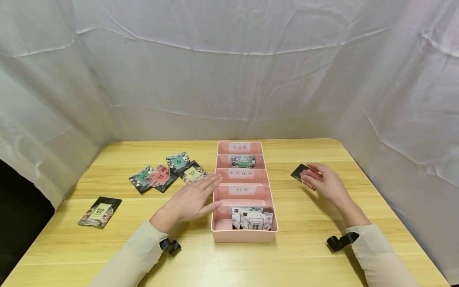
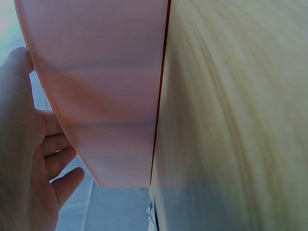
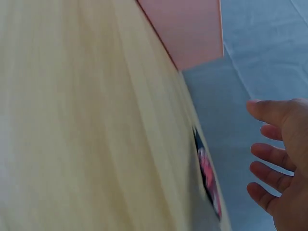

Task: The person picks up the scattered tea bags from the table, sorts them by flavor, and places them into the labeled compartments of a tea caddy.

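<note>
The left hand (image 1: 191,201) is kinda just resting loose on the pink box (image 1: 245,238), and the right hand (image 1: 331,186), gripping nothing, hovers over a red-and-black packet (image 1: 299,172) right of it on the table (image 1: 305,235).

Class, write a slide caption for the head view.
Left hand at a pink divided box, right hand above a red-labelled sachet on the table.

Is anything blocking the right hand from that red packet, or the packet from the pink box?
Nothing visible stands between the right hand and the red packet, only air. From packet to pink box lies bare table; the box's side wall would probably need clearing. The left hand is at the box's opposite side.
</note>
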`<state>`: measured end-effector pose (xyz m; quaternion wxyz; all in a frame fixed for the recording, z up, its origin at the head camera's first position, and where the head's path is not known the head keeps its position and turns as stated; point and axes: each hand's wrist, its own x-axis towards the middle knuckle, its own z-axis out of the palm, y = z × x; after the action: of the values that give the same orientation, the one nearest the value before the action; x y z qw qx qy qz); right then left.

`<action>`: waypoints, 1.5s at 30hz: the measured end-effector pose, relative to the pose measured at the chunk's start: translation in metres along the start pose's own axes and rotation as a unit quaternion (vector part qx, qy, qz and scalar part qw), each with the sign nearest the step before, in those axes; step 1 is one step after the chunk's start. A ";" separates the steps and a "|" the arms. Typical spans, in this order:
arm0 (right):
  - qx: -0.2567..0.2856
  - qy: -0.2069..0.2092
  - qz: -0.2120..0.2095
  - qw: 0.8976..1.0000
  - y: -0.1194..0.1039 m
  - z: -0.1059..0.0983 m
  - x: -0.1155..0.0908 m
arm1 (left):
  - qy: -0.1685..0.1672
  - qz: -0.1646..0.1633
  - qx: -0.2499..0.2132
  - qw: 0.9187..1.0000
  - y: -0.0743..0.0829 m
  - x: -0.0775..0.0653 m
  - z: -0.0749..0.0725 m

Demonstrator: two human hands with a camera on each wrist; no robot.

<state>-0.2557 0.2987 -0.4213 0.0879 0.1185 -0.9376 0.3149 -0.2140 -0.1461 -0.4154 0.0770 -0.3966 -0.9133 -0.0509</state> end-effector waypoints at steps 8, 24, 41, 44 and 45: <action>-0.028 -0.032 0.012 0.999 0.029 0.002 0.001 | 0.009 0.009 0.003 1.000 0.000 -0.001 0.002; -0.052 -0.074 0.054 0.994 0.050 0.008 0.002 | 0.009 0.009 0.004 1.000 -0.001 -0.001 0.002; -0.031 -0.016 0.082 0.996 0.038 0.004 0.001 | 0.007 0.007 0.006 1.000 -0.001 -0.001 0.003; -0.013 -0.009 0.079 0.997 0.036 0.002 0.001 | 0.007 0.006 0.006 1.000 -0.001 0.000 0.003; -0.008 -0.007 0.075 0.997 0.035 0.001 0.001 | 0.007 0.007 0.005 1.000 -0.001 0.000 0.002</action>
<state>-0.2669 0.3249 -0.4420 0.0584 0.0496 -0.9468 0.3126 -0.2151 -0.1466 -0.4178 0.0858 -0.4018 -0.9104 -0.0484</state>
